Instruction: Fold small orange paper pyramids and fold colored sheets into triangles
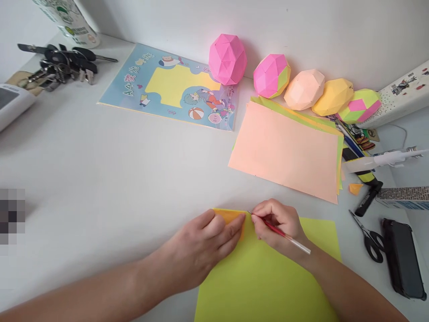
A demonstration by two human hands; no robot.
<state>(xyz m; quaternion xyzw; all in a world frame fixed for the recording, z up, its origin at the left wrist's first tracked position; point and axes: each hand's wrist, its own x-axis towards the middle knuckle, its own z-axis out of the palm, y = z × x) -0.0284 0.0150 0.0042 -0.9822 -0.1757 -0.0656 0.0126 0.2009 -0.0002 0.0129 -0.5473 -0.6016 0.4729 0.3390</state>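
Note:
A large yellow-green sheet of paper (268, 277) lies at the front of the desk. My left hand (201, 250) presses a small orange paper piece (231, 217) down on the sheet's top left corner, its fingers bent and close together, covering much of the piece. Just to the right, my right hand (278, 223) pinches a thin red and clear pen refill (278, 230). The refill's dark tip touches, or nearly touches, the sheet beside the orange piece's right corner. Part of the sheet is hidden under my right wrist and forearm.
Behind my hands lies a stack of coloured paper (288, 147), with several faceted paper balls (228, 60) along the wall. A blue paper packet (134, 85) and keys (67, 62) lie farther left. Scissors (370, 241), a black marker (368, 199) and a phone (404, 257) are at right.

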